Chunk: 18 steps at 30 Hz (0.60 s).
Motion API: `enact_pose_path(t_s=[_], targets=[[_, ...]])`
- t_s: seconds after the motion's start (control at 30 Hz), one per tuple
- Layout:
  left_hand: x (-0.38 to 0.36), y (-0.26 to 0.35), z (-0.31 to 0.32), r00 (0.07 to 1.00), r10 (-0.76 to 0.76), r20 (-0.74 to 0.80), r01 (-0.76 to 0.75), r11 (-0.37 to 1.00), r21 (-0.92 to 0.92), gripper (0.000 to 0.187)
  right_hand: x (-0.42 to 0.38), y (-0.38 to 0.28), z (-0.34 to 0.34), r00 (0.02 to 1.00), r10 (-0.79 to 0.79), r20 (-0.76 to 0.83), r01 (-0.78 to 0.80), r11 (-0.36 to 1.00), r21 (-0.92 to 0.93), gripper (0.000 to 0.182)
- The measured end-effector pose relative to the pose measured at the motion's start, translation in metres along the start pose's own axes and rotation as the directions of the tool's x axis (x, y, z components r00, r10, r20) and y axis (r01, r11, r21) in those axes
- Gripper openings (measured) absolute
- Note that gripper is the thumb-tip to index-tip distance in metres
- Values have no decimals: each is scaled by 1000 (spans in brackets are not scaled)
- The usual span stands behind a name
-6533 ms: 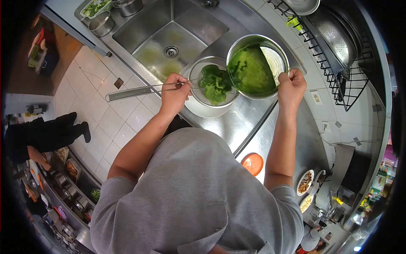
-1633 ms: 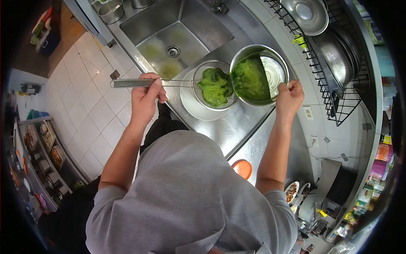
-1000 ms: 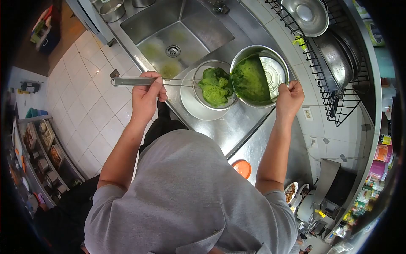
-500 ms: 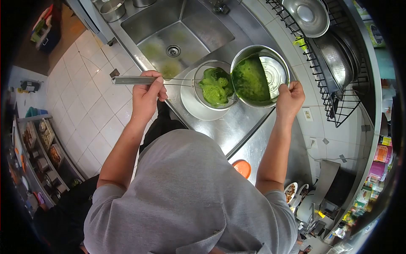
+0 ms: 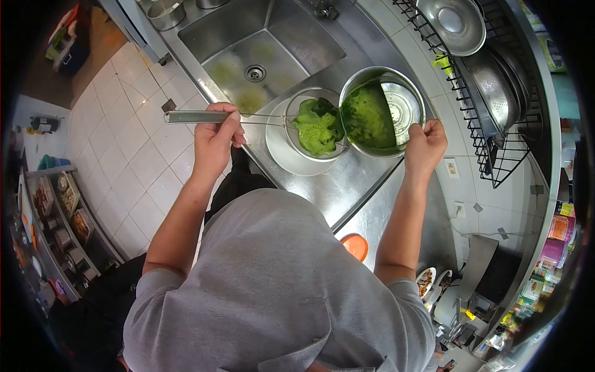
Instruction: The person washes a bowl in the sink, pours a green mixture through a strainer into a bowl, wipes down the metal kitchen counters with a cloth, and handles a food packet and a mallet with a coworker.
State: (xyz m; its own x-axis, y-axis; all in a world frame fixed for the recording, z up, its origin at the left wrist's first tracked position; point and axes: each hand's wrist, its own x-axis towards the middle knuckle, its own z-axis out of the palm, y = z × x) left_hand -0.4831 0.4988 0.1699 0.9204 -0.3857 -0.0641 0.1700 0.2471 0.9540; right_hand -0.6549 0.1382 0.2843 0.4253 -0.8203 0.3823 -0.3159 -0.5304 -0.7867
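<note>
My left hand (image 5: 217, 139) is closed round the handle of a strainer (image 5: 290, 137), whose bowl lies over a pale round container (image 5: 277, 155) on the steel counter. Foamy green liquid (image 5: 319, 131) sits in the strainer. My right hand (image 5: 425, 144) grips the rim of a metal pot (image 5: 416, 93), tilted toward the strainer. More green liquid (image 5: 367, 118) fills the pot's left side, and its bare ridged bottom shows on the right. The pot's lip is right beside the strainer's rim.
A steel sink (image 5: 232, 56) with green smears lies ahead to the left. Bowls and colanders (image 5: 496, 80) fill a black wire rack (image 5: 474, 133) on the right wall. An orange round item (image 5: 355, 247) lies on the counter near my body. Another metal pot (image 5: 166, 13) stands beyond the sink.
The green mass in the strainer has changed shape, with its rounded lumps now flatter. Both hands, the pot and the strainer stay almost in place.
</note>
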Motion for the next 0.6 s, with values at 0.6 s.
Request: enact_pose_path(t_s=[0.6], targets=[[-1,2,0,1000,4,-7,-4,1000,17,16,-3,0,1,999,-37,1,37,999,-6,24]])
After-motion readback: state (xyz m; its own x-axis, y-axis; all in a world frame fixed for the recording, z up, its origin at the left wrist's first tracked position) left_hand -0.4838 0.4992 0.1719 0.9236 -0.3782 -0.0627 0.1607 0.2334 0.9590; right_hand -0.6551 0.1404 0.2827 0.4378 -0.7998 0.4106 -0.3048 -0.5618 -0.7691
